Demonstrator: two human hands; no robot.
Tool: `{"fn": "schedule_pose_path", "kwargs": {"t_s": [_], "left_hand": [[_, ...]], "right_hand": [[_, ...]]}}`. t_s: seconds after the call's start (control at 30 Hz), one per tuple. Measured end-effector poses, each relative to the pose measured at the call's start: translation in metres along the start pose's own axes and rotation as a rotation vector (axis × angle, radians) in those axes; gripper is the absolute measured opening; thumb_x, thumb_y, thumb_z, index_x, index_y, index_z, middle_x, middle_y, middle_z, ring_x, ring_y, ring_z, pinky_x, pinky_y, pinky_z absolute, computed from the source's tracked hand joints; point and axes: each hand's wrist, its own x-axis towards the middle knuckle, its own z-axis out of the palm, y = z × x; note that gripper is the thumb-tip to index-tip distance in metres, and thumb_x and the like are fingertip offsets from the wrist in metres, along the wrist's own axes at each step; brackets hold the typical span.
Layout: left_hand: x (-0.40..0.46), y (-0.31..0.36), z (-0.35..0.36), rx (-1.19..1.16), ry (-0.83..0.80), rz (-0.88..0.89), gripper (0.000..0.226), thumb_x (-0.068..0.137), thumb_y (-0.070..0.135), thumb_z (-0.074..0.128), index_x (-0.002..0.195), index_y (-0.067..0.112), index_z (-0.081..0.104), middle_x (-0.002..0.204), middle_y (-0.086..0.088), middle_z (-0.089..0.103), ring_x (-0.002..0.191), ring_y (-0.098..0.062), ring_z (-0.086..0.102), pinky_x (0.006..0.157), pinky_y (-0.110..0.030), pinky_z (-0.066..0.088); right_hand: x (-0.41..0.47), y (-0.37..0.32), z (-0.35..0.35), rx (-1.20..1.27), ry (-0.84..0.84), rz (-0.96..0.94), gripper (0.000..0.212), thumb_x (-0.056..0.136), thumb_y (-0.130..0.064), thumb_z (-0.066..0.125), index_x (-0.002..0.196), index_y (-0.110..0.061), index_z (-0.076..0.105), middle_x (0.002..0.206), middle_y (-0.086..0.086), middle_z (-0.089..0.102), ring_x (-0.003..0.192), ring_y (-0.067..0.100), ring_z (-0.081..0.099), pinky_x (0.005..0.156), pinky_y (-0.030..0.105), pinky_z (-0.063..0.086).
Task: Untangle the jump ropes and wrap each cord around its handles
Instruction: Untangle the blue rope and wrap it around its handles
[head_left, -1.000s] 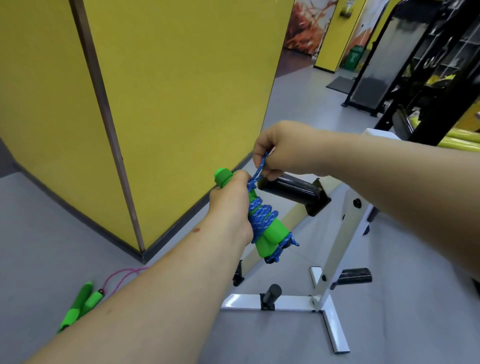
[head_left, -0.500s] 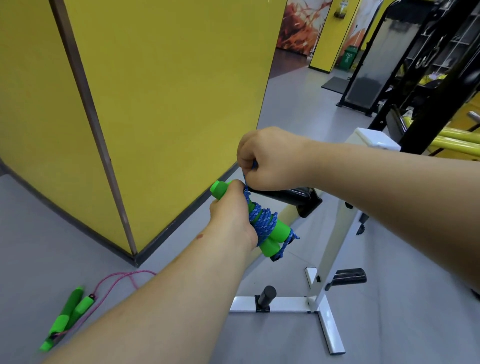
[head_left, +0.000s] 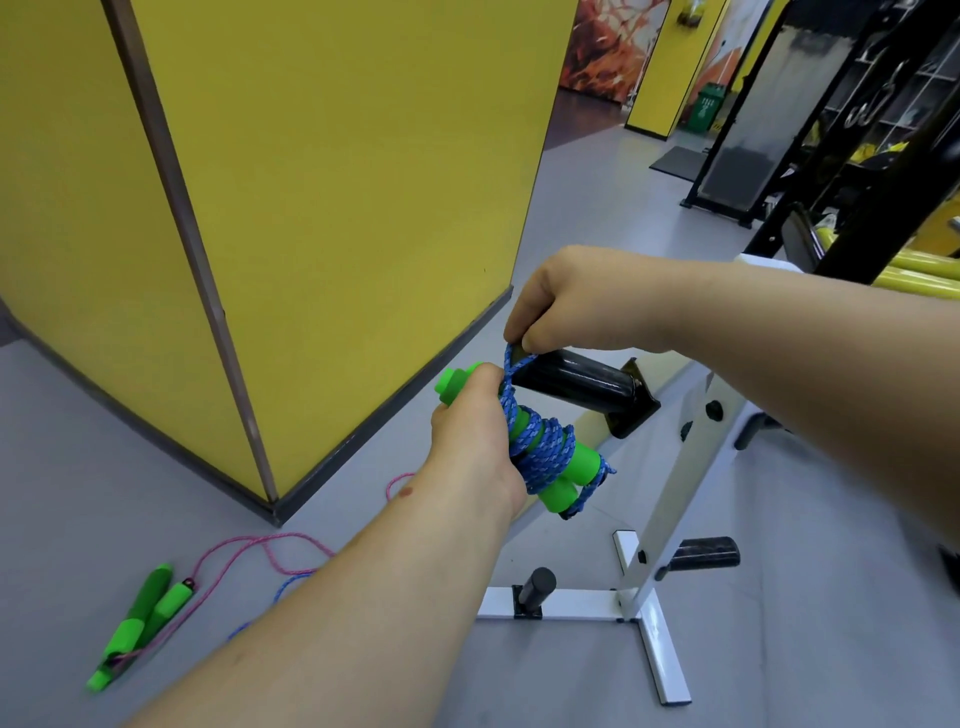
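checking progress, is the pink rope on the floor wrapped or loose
Loose: the pink cord trails across the floor beside its green handles, not wound round them.

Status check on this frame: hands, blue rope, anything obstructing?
Left hand grips green handles, blue cord wound round. Right hand pinches cord's loose end. Pink rope on floor, unwrapped. Nothing obstructing.

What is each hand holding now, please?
Left hand: grips the green handles.
Right hand: pinches the blue cord.
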Motion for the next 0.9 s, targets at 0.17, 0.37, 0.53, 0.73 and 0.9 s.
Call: {"fn": "schedule_pose_path", "kwargs": {"t_s": [0.17,0.37,0.53,0.73,0.9], "left_hand": [[-0.012,0.002,0.0,0.005,-0.051,-0.044,0.023,0.096,0.033,0.065,0.1,0.011,0.069,0.093,-0.012,0.073,0.067,-0.026,0.071,0.048,-0.035,0.059],[-0.005,0.003,0.0,0.042,-0.049,-0.033,0.025,0.093,0.036,0.068,0.108,0.017,0.071,0.106,-0.008,0.075,0.094,-0.027,0.071,0.085,-0.047,0.059],[-0.005,0.002,0.0,0.045,-0.126,-0.034,0.029,0.091,0.043,0.073,0.108,0.02,0.073,0.103,-0.005,0.076,0.096,-0.025,0.073,0.093,-0.053,0.056],[-0.002,0.003,0.002,0.001,-0.117,-0.105,0.029,0.09,0.037,0.072,0.111,0.016,0.07,0.109,-0.009,0.071,0.102,-0.029,0.069,0.09,-0.053,0.056],[0.002,-0.01,0.004,-0.08,-0.138,-0.18,0.026,0.09,0.035,0.068,0.108,0.016,0.071,0.121,-0.01,0.071,0.101,-0.029,0.07,0.081,-0.047,0.056]], "right_hand": [[-0.004,-0.002,-0.001,-0.08,-0.032,-0.029,0.022,0.089,-0.026,0.068,0.109,-0.031,0.076,0.103,-0.012,0.074,0.096,0.011,0.066,0.09,0.032,0.054],[-0.004,-0.003,-0.005,-0.148,-0.062,-0.053,0.026,0.09,-0.03,0.071,0.116,-0.031,0.073,0.109,-0.012,0.072,0.101,0.012,0.065,0.096,0.033,0.051],[-0.001,0.002,0.0,-0.167,-0.077,-0.082,0.033,0.087,-0.036,0.075,0.119,-0.032,0.071,0.105,-0.015,0.069,0.092,0.008,0.062,0.074,0.019,0.046],[0.0,0.008,0.006,-0.168,-0.075,-0.1,0.04,0.087,-0.036,0.073,0.126,-0.032,0.065,0.101,-0.017,0.063,0.084,0.002,0.058,0.066,0.017,0.04],[-0.003,0.01,0.007,-0.184,-0.088,-0.118,0.053,0.086,-0.032,0.076,0.136,-0.028,0.059,0.117,-0.011,0.062,0.107,0.015,0.06,0.085,0.026,0.045]]}}
